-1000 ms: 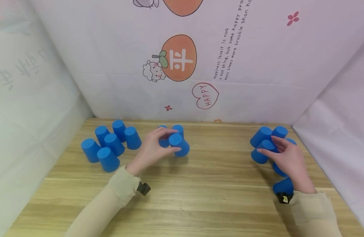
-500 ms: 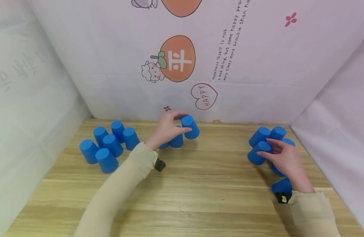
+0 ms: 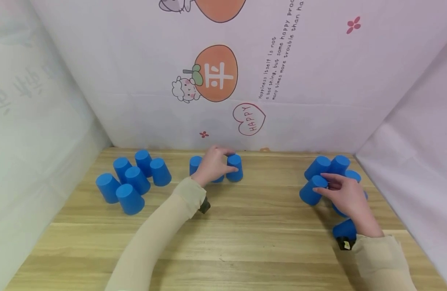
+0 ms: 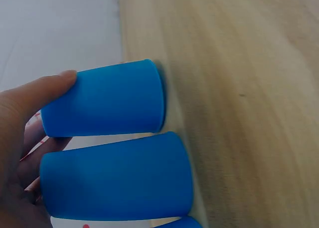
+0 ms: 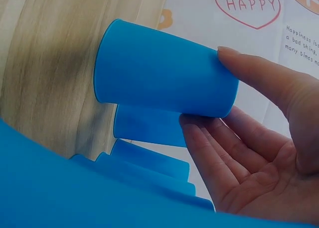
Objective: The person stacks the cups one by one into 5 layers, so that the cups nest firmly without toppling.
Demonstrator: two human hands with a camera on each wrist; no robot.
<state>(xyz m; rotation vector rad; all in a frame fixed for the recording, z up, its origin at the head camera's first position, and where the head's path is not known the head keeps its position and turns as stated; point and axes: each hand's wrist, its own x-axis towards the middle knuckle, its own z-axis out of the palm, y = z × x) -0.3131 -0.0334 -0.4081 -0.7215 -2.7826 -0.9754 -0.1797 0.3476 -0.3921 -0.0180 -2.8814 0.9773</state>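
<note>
My left hand (image 3: 211,165) holds a blue cup (image 3: 235,171) near its closed end, between thumb and fingers. That cup stands upside down at the right end of a short row near the table's back edge. Beside it in the left wrist view is a second blue cup (image 4: 119,178), and a third cup (image 3: 195,163) is partly behind the hand. My right hand (image 3: 345,196) pinches another upside-down blue cup (image 5: 164,71), thumb on one side and fingers on the other. This cup is at the front left of the right-hand group.
Several upside-down blue cups (image 3: 130,199) stand clustered on the left of the wooden table (image 3: 223,250). More cups (image 3: 318,166) are grouped at the right, partly hidden by the right hand, with a tilted-looking one (image 3: 344,229) by the wrist. A printed cloth (image 3: 299,125) rises behind.
My left hand has carried its cup from in front of the middle row, up and rightward, then down at the row's right end. The right hand's cup has shifted slightly left, away from its group.
</note>
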